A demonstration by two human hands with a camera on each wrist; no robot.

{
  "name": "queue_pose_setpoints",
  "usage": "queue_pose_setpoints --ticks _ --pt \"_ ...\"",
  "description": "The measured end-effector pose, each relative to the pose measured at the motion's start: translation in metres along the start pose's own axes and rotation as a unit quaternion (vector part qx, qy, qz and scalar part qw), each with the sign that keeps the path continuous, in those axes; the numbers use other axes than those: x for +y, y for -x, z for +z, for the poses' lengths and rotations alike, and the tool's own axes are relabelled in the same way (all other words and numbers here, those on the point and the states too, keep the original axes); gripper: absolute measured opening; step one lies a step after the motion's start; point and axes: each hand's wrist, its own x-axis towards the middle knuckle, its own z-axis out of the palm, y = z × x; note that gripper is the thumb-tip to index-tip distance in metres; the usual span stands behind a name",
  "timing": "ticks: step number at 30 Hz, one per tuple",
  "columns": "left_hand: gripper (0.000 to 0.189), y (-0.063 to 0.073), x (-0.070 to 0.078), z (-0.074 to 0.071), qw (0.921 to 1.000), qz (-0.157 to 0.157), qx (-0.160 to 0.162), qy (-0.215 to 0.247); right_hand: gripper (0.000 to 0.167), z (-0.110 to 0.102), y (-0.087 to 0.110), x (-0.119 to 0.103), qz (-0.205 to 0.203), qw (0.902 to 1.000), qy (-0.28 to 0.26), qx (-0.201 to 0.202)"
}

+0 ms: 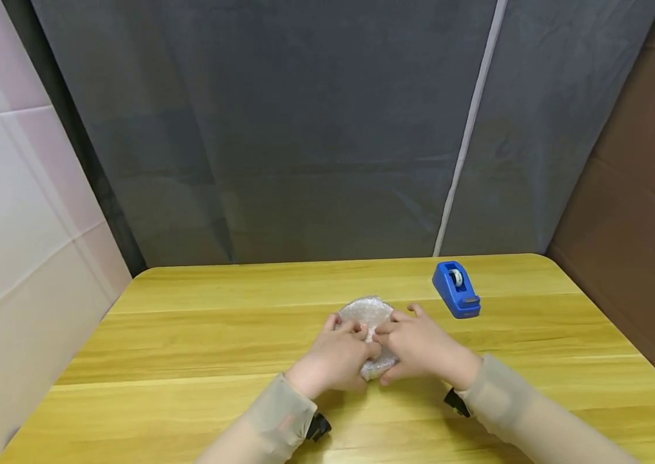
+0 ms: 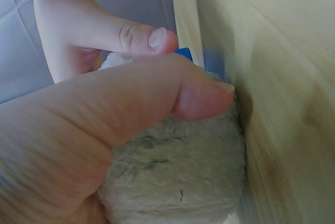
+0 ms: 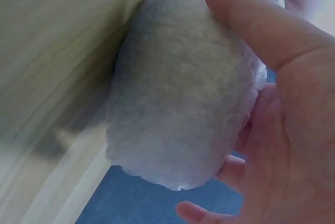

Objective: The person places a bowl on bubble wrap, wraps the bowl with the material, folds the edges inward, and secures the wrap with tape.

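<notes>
A roundish bundle in clear bubble wrap (image 1: 368, 312) rests on the wooden table between both hands; the wrap hides what is inside. From its left side my left hand (image 1: 336, 357) holds it, and in the left wrist view the thumb lies along the wrapped side (image 2: 172, 177). On the opposite side my right hand (image 1: 420, 343) grips it, fingers over the top and thumb low on the near side. The right wrist view shows the bumpy wrap (image 3: 178, 88) filling the space beside the thumb, with the little finger held away from it.
A blue tape dispenser (image 1: 456, 290) with a roll in it stands behind and to the right of the hands. The yellow wood-grain table (image 1: 188, 348) ends at a dark grey curtain (image 1: 304, 142). White fabric (image 1: 20, 174) hangs on the left, a brown panel (image 1: 646, 193) on the right.
</notes>
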Motion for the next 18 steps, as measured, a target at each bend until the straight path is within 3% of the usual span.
queue_pose_setpoints --ticks 6,18 --pt "0.04 0.0 0.003 -0.001 1.0 -0.001 -0.002 0.0 0.057 0.0 0.004 0.001 -0.007 0.9998 0.0 0.02" --pt "0.05 0.0 0.0 0.0 0.9999 -0.007 -0.005 0.01 0.05 0.012 -0.004 -0.003 0.007 0.9996 0.0 -0.026"
